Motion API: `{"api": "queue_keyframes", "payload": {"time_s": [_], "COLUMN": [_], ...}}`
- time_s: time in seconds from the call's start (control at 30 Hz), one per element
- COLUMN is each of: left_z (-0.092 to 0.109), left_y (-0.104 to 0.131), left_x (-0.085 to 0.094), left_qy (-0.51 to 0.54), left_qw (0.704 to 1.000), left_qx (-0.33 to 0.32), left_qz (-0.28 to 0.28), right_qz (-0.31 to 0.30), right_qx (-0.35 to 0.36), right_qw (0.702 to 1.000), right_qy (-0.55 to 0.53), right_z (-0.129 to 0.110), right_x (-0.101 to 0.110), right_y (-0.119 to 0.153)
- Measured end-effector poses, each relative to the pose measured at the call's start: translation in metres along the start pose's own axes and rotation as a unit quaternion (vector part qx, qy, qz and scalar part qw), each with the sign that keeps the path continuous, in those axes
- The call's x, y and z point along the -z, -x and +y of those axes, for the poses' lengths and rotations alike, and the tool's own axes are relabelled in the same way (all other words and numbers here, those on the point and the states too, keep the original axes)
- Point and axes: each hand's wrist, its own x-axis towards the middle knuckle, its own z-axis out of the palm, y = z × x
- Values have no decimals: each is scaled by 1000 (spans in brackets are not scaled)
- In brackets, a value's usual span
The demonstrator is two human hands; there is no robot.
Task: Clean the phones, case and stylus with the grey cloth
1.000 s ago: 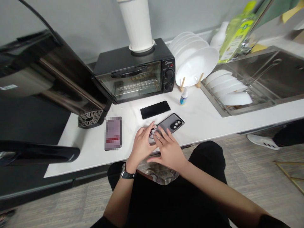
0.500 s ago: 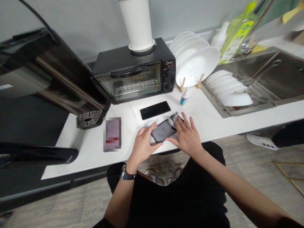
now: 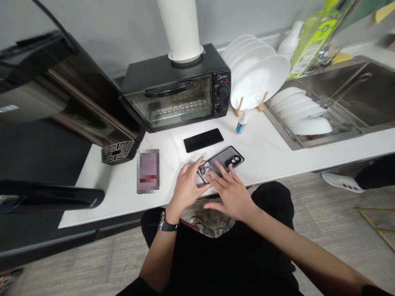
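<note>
A grey phone case [image 3: 219, 157] with a black rim lies on the counter, its round camera holes at the far right end. My left hand [image 3: 187, 181] holds the case's near left end, thumb on the front edge and fingers on the back edge. A crumpled grey cloth [image 3: 203, 169] lies on that end, under the fingertips of my right hand [image 3: 232, 192], which press it down with the thumb stretched out. Just behind the case is a black phone [image 3: 203, 140], screen up. A small white spray bottle [image 3: 241, 123] with a blue label stands behind and to the right.
A blurred-out purple packet [image 3: 148, 171] lies left on the white counter [image 3: 117, 197]. Behind stand a toaster oven [image 3: 173, 98] and racked white plates [image 3: 259, 80]. A black machine [image 3: 117, 152] is at left, a sink [image 3: 364, 111] with dishes at right. Another person's shoe [image 3: 342, 182] shows below.
My right hand has slid the cloth left along the case, from the camera end to the end by my left hand. The camera holes are now uncovered. My left hand keeps its hold.
</note>
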Motion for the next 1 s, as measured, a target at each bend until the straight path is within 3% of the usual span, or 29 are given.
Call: {"api": "queue_keyframes", "payload": {"time_s": [0.1,0.2,0.33,0.47,0.63,0.77,0.87,1.0], "left_z": [1,1,1,0,-3,-1,1,3], "left_y": [0,-1,-2,-3,-4,-2,-1,-3], "left_x": [1,2,2,0,0,1,2,3], "left_qy": [3,0,-2,3,6,-7,-7,-3], "left_qw": [1000,1000,1000,1000,1000,1000,1000,1000], "left_qx": [3,-2,-4,-4,-18,-15,-10,-10], "left_qz": [0,-4,-2,-4,-1,3,4,4], "right_qz": [-6,35,69,70,52,30,15,24], "right_qx": [-10,-66,-114,-116,-67,-27,-9,-35], "right_qw": [999,991,982,986,996,999,1000,997], "right_qy": [51,107,135,101,12,-33,-12,67], "right_z": [29,53,61,42,-6,-25,-5,42], "right_x": [13,19,13,0,-18,-16,0,18], "right_y": [9,9,1,-13,-29,-21,-4,8]}}
